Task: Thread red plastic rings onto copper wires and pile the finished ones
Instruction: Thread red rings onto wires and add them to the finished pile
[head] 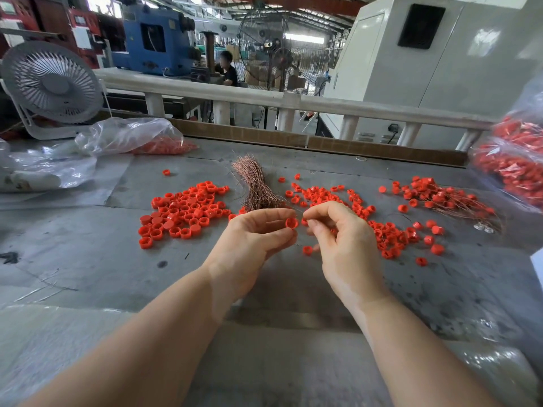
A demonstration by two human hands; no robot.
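— Red ring [291, 222], just one held?
— Yes, small and round, pinched by the left hand [258, 233] above the surface [88, 259]. Right hand [338, 233] pinches one thin copper wire [297, 209].

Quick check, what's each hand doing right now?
Left hand: pinching a red ring between thumb and fingertips.
Right hand: fingers curled in a pinch beside the ring, likely on a thin wire; the wire itself is too fine to confirm.
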